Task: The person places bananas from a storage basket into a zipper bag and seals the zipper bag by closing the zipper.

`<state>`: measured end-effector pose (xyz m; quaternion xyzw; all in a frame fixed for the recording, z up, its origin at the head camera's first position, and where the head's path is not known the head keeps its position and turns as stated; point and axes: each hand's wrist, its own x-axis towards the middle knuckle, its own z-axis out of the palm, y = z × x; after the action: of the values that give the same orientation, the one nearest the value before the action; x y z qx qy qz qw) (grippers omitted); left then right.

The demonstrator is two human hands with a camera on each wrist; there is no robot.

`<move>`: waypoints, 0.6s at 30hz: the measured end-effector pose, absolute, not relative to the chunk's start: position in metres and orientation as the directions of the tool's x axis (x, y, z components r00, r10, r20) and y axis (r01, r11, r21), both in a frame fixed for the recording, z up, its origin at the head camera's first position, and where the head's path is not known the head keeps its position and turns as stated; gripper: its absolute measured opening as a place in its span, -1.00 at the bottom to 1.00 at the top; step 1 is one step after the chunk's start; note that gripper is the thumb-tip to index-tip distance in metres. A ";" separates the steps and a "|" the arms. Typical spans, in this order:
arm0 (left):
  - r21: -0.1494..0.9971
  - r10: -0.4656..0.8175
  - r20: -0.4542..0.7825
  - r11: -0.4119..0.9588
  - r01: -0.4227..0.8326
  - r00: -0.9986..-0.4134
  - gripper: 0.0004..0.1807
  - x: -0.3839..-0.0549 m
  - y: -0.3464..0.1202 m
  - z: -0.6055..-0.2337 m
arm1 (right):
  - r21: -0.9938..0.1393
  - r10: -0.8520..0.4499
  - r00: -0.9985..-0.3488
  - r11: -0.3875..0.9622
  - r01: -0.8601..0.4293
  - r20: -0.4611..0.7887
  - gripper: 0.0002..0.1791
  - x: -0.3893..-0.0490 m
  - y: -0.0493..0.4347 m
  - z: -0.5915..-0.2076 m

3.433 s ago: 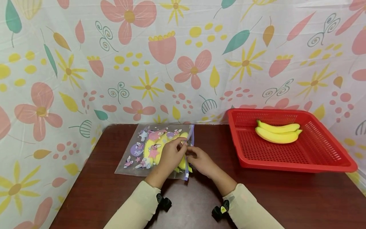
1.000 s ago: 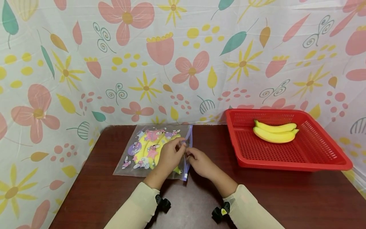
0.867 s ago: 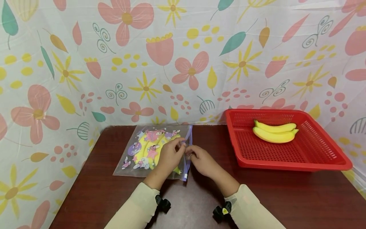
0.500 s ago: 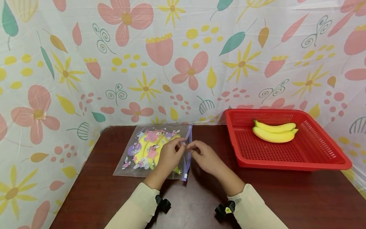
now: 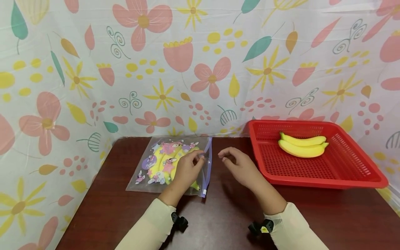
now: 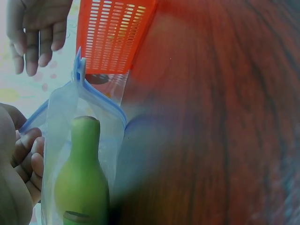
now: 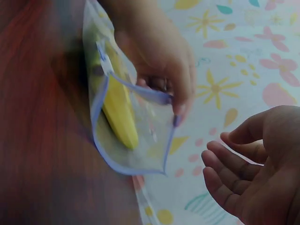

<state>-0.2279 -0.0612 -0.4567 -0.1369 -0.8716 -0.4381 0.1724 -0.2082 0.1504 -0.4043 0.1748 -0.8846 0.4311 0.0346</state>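
A clear zip bag [image 5: 142, 178] printed with cartoon figures lies on the table with yellow bananas [image 5: 160, 163] inside. My left hand [image 5: 186, 167] pinches the upper lip of its purple-edged mouth. In the right wrist view the mouth gapes, and a banana [image 7: 119, 110] shows within. The left wrist view shows a green banana stem [image 6: 85, 140] near the opening. My right hand [image 5: 242, 168] is between the bag and the red basket [image 5: 312, 180], fingers loosely curved and holding nothing. Two bananas [image 5: 302, 150] lie side by side in the basket.
The dark wooden table [image 5: 218, 225] runs back to a flower-patterned cloth [image 5: 200, 69] hung behind and at the left. The basket stands at the right, its raised rim facing my right hand. A white slider [image 5: 204, 191] sits at the bag's near corner.
My right hand has come away from the bag's mouth and moved right, toward the basket. The left hand keeps its hold on the bag's lip. The bananas inside have shifted left since the earliest frame.
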 end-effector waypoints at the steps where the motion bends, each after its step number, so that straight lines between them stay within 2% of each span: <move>1: 0.715 0.088 0.422 0.579 0.391 -0.902 -0.76 -0.228 -0.061 -0.457 | -0.736 -0.275 -0.937 0.586 -0.340 0.214 -0.81 -0.208 0.153 -0.402; 18: 0.708 0.093 0.432 0.581 0.401 -0.897 -0.76 -0.227 -0.061 -0.459 | -0.582 -0.285 -0.904 0.693 -0.425 0.319 -0.66 -0.211 0.204 -0.390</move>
<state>-0.2273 -0.0614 -0.4590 -0.1418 -0.8715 -0.4349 0.1769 -0.2109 0.2037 -0.3900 0.1941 -0.9143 0.3403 0.1024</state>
